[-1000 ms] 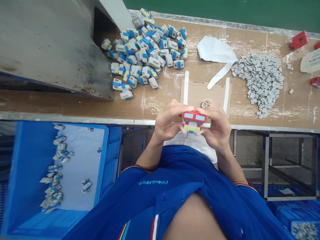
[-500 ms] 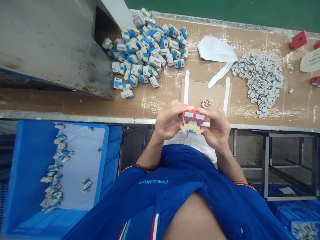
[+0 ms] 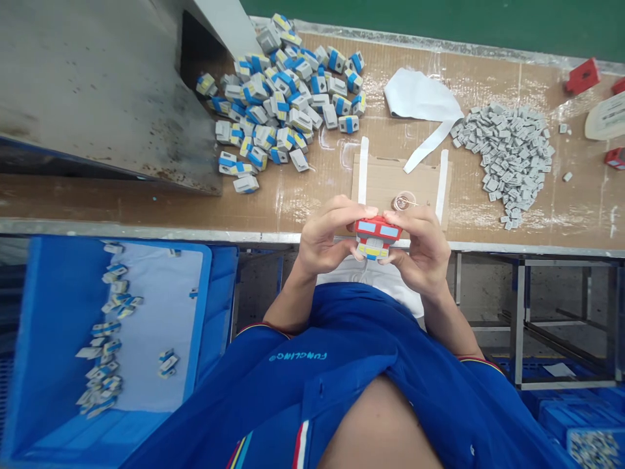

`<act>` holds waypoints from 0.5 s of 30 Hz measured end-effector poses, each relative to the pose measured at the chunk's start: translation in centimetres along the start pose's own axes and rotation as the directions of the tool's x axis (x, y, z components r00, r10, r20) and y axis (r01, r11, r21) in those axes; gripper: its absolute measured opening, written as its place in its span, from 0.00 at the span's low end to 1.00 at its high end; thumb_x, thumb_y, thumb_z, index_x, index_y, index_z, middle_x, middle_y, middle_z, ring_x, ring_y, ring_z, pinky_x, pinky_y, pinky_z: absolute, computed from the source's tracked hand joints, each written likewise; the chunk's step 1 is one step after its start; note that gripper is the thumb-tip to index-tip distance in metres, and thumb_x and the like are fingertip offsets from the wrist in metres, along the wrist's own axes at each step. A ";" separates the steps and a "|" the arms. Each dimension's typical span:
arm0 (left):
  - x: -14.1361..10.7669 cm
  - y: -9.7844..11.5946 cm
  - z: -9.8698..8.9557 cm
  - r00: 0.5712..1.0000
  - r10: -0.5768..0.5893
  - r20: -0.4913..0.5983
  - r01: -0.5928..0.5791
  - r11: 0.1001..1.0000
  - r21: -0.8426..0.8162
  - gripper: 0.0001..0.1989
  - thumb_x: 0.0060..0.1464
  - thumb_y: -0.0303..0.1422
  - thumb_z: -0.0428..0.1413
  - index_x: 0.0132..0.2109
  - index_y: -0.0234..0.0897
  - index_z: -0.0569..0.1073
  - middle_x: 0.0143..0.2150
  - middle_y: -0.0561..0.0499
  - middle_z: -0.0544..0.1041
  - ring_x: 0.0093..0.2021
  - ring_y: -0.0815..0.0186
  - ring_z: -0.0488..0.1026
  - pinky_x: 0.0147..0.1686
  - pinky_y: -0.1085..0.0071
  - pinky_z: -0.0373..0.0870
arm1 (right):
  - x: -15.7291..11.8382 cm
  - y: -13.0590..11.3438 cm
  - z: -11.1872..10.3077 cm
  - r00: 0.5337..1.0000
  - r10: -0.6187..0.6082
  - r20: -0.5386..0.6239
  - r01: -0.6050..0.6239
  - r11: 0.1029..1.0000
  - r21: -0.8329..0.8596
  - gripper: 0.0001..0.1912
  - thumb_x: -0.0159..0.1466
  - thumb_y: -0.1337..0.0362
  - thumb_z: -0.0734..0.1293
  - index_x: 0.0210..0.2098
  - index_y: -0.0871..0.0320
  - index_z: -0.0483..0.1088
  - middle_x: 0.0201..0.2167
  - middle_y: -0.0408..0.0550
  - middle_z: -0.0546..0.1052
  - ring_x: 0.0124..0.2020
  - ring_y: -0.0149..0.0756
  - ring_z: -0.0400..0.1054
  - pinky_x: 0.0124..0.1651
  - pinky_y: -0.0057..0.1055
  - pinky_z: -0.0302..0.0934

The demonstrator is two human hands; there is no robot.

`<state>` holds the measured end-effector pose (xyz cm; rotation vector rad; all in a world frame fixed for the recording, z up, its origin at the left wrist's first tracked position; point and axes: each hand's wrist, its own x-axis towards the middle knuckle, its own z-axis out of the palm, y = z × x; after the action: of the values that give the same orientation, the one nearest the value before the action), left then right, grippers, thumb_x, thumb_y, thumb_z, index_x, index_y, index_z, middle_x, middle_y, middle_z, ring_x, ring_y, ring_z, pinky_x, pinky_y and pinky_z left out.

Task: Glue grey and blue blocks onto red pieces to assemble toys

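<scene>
Between both hands, at the front edge of the table, is a small toy vehicle front (image 3: pixel 377 236), red on top with two pale blue windows and a grey, yellow and blue lower part. My left hand (image 3: pixel 328 236) is closed on its left side, fingers on the top edge and thumb at the bottom. On the opposite side my right hand (image 3: pixel 420 246) grips it the same way. Just beyond the fingers, a small round container (image 3: pixel 402 202) with a loop of thin pale cord sits on a taped cardboard sheet (image 3: pixel 381 170).
Grey, blue and yellow toy parts (image 3: pixel 288 91) lie heaped at the back left beside a metal box (image 3: pixel 107 85). Small grey pieces (image 3: pixel 512 153) form a pile at right. A white cloth (image 3: pixel 420 94) lies between. A blue crate (image 3: pixel 209 312) with more parts stands lower left.
The view has shifted very slightly. Both hands keep the same hold on the toy vehicle front, and nothing else has visibly moved.
</scene>
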<state>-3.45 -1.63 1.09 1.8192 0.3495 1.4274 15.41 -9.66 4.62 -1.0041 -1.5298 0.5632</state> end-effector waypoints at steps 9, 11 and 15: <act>0.1 -0.1 -0.3 1.000 0.016 -0.010 -0.016 1.000 0.026 0.30 0.65 0.55 0.64 0.69 0.53 0.78 0.52 0.48 0.87 0.43 0.62 0.81 0.40 0.61 0.80 | 0.3 -0.1 0.3 1.000 0.014 0.012 -0.014 1.000 0.026 0.26 0.72 0.53 0.74 0.68 0.39 0.74 0.51 0.48 0.81 0.50 0.44 0.77 0.49 0.43 0.78; 0.1 -0.1 -0.3 1.000 0.017 -0.010 -0.017 0.999 0.027 0.29 0.66 0.54 0.64 0.69 0.53 0.78 0.53 0.48 0.87 0.43 0.62 0.81 0.40 0.61 0.80 | 0.3 -0.1 0.4 1.000 0.015 0.001 -0.015 1.000 0.008 0.25 0.72 0.51 0.74 0.67 0.39 0.75 0.48 0.47 0.81 0.47 0.43 0.77 0.46 0.42 0.77; 0.1 -0.1 -0.4 1.000 0.016 -0.008 -0.016 1.000 0.020 0.29 0.67 0.54 0.63 0.69 0.52 0.78 0.52 0.47 0.86 0.42 0.62 0.81 0.40 0.61 0.80 | 0.5 -0.3 0.4 1.000 -0.002 -0.004 0.002 1.000 -0.018 0.23 0.73 0.54 0.74 0.67 0.39 0.75 0.47 0.47 0.81 0.45 0.41 0.76 0.39 0.38 0.76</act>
<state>-3.73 -1.36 1.10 1.8365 0.3555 1.4474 14.91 -9.33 5.06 -1.0168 -1.5341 0.5468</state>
